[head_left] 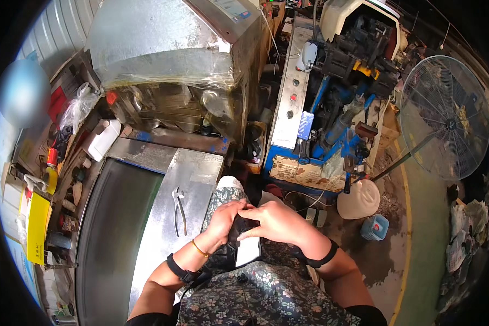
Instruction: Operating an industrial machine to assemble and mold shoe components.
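Note:
Above my lap, my left hand (224, 218) and my right hand (274, 221) meet at a dark piece (236, 231), too shadowed for me to tell its kind. My left fingers are closed in a pinch at its upper end. The right thumb and forefinger straddle its other side, bent in against it. A white flat-looking part (248, 251) shows just below, between my forearms. To the left, a pair of metal pincers (179, 211) lies on a bare metal plate (200, 163), touched by neither hand. A floral apron (255, 296) covers my lap.
On the left runs a dark conveyor belt (117, 217), with a big metal-hooded machine (163, 54) beyond it. A blue-framed machine (331, 119) stands ahead to the right. Further right are a floor fan (445, 117), a white jug (358, 200) and a blue container (374, 227).

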`<action>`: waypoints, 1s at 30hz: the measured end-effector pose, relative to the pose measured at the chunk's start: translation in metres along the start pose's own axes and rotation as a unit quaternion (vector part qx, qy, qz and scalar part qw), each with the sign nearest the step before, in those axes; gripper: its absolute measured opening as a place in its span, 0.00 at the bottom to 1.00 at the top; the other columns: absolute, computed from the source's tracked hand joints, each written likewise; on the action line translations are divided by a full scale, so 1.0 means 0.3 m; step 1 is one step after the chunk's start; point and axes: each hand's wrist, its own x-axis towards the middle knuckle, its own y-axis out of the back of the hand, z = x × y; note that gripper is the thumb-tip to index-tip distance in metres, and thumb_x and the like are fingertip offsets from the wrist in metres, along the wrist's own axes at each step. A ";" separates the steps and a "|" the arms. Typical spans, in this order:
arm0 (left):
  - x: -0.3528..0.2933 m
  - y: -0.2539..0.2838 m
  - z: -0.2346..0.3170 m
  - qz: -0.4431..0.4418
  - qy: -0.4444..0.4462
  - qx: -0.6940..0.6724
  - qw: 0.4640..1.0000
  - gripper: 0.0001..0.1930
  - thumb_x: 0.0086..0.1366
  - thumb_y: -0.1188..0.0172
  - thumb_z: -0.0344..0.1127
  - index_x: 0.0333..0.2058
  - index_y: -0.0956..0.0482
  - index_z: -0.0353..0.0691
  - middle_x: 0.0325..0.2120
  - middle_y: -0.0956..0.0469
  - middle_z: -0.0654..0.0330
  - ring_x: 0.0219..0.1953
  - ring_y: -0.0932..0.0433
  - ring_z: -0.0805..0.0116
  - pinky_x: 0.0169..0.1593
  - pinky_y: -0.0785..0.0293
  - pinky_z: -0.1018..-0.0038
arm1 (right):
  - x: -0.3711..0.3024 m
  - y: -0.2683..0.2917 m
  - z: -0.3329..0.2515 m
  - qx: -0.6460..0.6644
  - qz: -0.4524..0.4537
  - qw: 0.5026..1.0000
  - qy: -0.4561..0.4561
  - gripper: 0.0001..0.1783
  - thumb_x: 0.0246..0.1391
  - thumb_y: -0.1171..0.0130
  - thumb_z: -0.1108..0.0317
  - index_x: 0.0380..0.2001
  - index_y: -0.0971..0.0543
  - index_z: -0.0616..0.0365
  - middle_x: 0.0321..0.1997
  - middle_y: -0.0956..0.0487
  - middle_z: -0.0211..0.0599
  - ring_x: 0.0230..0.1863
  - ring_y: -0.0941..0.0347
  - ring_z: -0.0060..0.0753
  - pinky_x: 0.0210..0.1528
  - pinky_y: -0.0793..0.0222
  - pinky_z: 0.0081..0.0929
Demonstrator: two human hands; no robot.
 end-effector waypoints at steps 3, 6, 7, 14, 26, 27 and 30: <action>0.001 -0.046 0.021 -0.014 0.048 -0.026 0.998 0.16 0.72 0.49 0.40 0.39 0.20 0.32 0.34 0.19 0.56 0.36 0.21 0.69 0.42 0.25 0.74 | 0.002 0.036 0.023 -0.018 -0.035 0.999 -0.019 0.26 0.42 0.30 0.45 0.37 0.18 0.54 0.24 0.20 0.46 0.28 0.21 0.47 0.31 0.28 0.38; 0.041 -0.007 -0.054 -0.014 -0.062 -0.047 0.997 0.19 0.74 0.53 0.42 0.46 0.24 0.31 0.42 0.21 0.55 0.44 0.23 0.69 0.49 0.28 0.74 | 0.014 -0.014 0.092 0.048 -0.006 0.997 -0.061 0.30 0.40 0.26 0.51 0.44 0.18 0.59 0.33 0.18 0.47 0.31 0.21 0.45 0.37 0.26 0.32; 0.039 -0.016 -0.071 0.040 -0.179 0.033 0.982 0.19 0.74 0.53 0.43 0.47 0.24 0.31 0.44 0.22 0.53 0.47 0.24 0.65 0.53 0.29 0.71 | 0.014 -0.052 0.117 0.071 0.040 0.992 -0.097 0.29 0.40 0.26 0.54 0.45 0.18 0.59 0.35 0.18 0.48 0.34 0.20 0.41 0.40 0.26 0.31; 0.059 0.085 -0.039 0.061 -0.244 0.423 0.871 0.27 0.53 0.32 0.34 0.52 0.27 0.36 0.46 0.23 0.46 0.51 0.25 0.50 0.56 0.30 0.65 | -0.173 -0.665 0.277 0.422 0.146 0.858 -0.255 0.22 0.65 0.47 0.64 0.57 0.31 0.66 0.52 0.26 0.35 0.54 0.33 0.23 0.60 0.40 0.25; -0.016 0.234 -0.167 0.073 -0.085 0.035 0.993 0.21 0.62 0.36 0.29 0.54 0.30 0.39 0.52 0.27 0.60 0.52 0.30 0.70 0.57 0.35 0.74 | -0.009 -0.533 0.274 0.526 -0.039 0.708 -0.469 0.42 0.62 0.61 0.31 0.49 0.23 0.64 0.43 0.19 0.36 0.42 0.25 0.28 0.45 0.31 0.26; -0.016 0.249 -0.178 0.079 -0.080 0.029 0.993 0.21 0.62 0.36 0.29 0.54 0.30 0.39 0.52 0.27 0.60 0.52 0.30 0.70 0.57 0.35 0.74 | 0.002 -0.516 0.244 0.513 -0.063 0.706 -0.484 0.46 0.63 0.69 0.30 0.47 0.22 0.67 0.42 0.18 0.44 0.43 0.23 0.37 0.47 0.30 0.30; -0.007 0.296 -0.184 0.047 -0.107 0.080 0.990 0.22 0.63 0.36 0.32 0.53 0.31 0.38 0.51 0.28 0.60 0.54 0.32 0.70 0.59 0.37 0.75 | -0.017 -0.559 0.319 0.341 -0.127 0.837 -0.409 0.48 0.65 0.75 0.32 0.44 0.22 0.70 0.40 0.18 0.53 0.46 0.22 0.46 0.50 0.30 0.36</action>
